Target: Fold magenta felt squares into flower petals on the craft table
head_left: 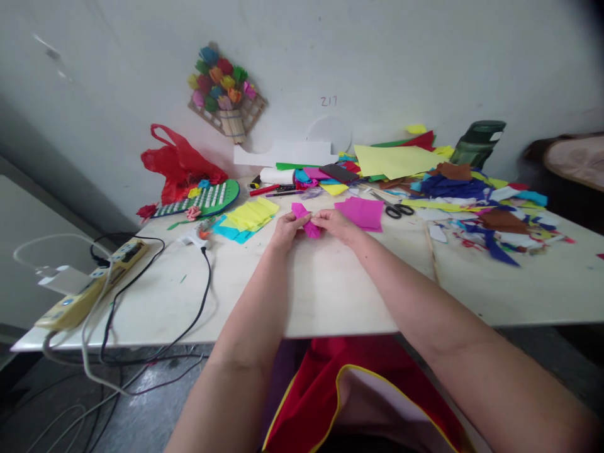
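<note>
Between my two hands, just above the white table (330, 296), is a small magenta piece of crepe paper (311, 231), folded or gathered. My left hand (287, 228) pinches its left side. The fingertips of my right hand (333, 223) are closed on its right edge. A stack of flat magenta paper pieces (363, 212) lies just beyond my right hand. To the left of my left hand, yellow paper pieces (252, 214) rest partly over blue paper pieces (236, 234).
Black-handled scissors (399, 209) and a heap of coloured scraps (500, 220) lie on the right. A glue gun (194, 236), its cord and a power strip (94, 283) occupy the left. Behind are a red bag (177, 167) and a dark bottle (479, 143). Paper flowers (221, 78) hang on the wall.
</note>
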Tool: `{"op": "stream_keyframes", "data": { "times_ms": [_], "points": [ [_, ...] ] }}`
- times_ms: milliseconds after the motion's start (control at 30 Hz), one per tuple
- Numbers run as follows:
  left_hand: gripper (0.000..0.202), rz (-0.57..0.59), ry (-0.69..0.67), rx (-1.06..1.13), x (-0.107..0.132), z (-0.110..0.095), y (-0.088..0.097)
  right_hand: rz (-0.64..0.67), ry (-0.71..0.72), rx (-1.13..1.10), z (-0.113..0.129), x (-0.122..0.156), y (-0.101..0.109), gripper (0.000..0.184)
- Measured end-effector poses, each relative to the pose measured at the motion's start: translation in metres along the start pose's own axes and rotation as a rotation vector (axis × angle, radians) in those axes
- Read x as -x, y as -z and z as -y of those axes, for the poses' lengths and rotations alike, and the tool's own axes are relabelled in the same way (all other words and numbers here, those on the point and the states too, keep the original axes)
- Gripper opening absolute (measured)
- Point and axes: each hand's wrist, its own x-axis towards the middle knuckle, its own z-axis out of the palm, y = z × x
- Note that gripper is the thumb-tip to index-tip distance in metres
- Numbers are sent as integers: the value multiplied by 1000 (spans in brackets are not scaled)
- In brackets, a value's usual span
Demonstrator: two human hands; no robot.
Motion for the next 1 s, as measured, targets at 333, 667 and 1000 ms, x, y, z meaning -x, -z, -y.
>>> {"op": "stream_keyframes", "data": {
  "times_ms": [333, 667, 1000],
  "points": [
    [40, 29, 15, 29, 3, -3, -5, 33, -76, 31, 0, 2, -5, 20],
    [34, -12, 4, -18, 2, 0, -4, 49, -64, 32, 5, 5, -4, 19],
    [32, -28, -19, -9, 3, -3, -5, 78, -50, 65, 8, 6, -4, 21]
  ]
}}
